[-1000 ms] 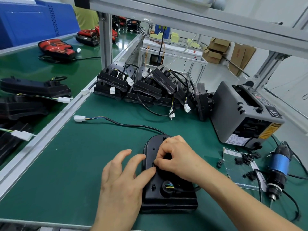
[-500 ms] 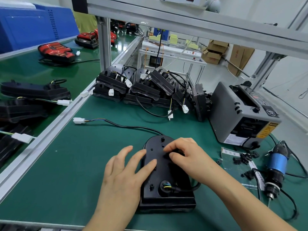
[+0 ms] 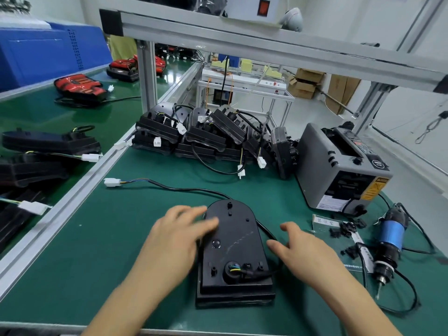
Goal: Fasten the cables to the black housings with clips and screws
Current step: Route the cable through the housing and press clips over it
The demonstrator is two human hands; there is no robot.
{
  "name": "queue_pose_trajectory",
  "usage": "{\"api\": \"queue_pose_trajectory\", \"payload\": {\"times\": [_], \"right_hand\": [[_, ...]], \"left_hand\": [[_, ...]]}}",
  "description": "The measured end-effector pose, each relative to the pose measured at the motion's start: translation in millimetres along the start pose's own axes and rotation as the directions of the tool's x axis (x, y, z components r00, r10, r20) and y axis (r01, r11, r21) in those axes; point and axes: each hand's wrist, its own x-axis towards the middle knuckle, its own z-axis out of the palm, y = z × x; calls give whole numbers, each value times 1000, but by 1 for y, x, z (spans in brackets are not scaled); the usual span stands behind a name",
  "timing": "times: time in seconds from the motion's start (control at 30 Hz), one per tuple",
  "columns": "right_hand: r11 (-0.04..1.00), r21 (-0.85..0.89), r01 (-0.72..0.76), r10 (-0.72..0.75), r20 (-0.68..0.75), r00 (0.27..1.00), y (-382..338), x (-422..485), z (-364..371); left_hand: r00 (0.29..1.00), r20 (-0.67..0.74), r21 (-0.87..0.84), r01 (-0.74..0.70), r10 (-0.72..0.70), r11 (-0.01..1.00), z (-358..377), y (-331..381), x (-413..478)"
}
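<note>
Resting flat, the left hand (image 3: 177, 241) lies with fingers spread on the left edge of the black housing (image 3: 232, 253), which sits at the centre of the green mat (image 3: 97, 251). The right hand (image 3: 303, 251) hovers open and empty just beside its right edge. Its cable (image 3: 184, 189) runs leftward to a white connector (image 3: 112, 182). Black clips (image 3: 344, 229), an electric screwdriver (image 3: 389, 241) and a tape dispenser (image 3: 339, 168) lie to the right.
</note>
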Motion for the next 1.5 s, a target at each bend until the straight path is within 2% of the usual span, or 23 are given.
{"api": "queue_pose_trajectory", "payload": {"times": [0.07,0.13,0.17,0.3,0.4,0.47,0.53,0.6,0.67,0.73,0.77,0.87,0.9,0.97,1.03,1.07,1.13,1.23,1.3,1.37,1.5], "right_hand": [[999,42,-11,10,13,1000,0,0,4],[996,84,-14,13,11,1000,0,1,6],[996,89,-10,9,15,1000,0,1,7],[997,74,20,-23,34,999,-3,2,12],[997,66,37,-40,32,999,-6,3,13],[994,98,43,-47,36,998,-8,2,13],[987,155,33,-42,54,998,-11,1,12],[978,210,17,-35,85,996,-13,-1,10],[967,254,13,-40,103,994,-15,-2,8],[958,285,25,-60,115,992,-16,-4,8],[955,294,33,-71,121,990,-18,-5,7],[950,307,54,-97,127,987,-21,-6,9],[950,305,62,-104,126,987,-23,-7,10],[957,281,75,-112,117,987,-26,-7,13],[951,298,78,-112,101,989,-27,-5,14],[940,332,76,-113,95,989,-28,-3,13],[899,431,78,-128,87,988,-29,2,10],[832,545,100,-173,84,981,-36,8,2],[832,541,125,-198,78,977,-41,15,-1],[812,567,136,-219,81,972,-48,23,-4],[632,764,130,-280,69,958,-67,27,-13]], "left_hand": [[969,-4,5,249,-249,969,-3,-30,28],[892,-11,201,445,-452,873,-3,-63,54],[862,14,314,477,-507,821,-4,-76,64],[822,145,577,382,-551,722,1,-101,81],[827,163,664,312,-539,679,-6,-102,84],[758,214,551,427,-616,717,-15,-97,80],[647,405,233,610,-646,757,-25,-85,69],[578,611,-133,749,-541,649,-29,-64,49],[577,677,-310,787,-457,533,-26,-41,27],[597,671,-371,784,-440,498,-18,-19,9],[620,650,-366,762,-439,534,-14,-11,1],[735,510,-194,605,-447,772,-11,8,-17],[765,469,-161,565,-441,809,-13,15,-21],[790,449,-190,541,-417,819,-16,30,-28],[784,483,-237,546,-391,804,-16,41,-31],[778,490,-320,580,-393,749,-15,45,-32],[743,514,-533,668,-429,519,-20,52,-31],[738,482,-752,625,-472,210,-18,52,-32],[737,486,-802,589,-469,94,-15,51,-31],[740,471,-835,550,-480,28,-12,48,-32],[692,415,-893,434,-591,-118,-14,42,-29]]}}
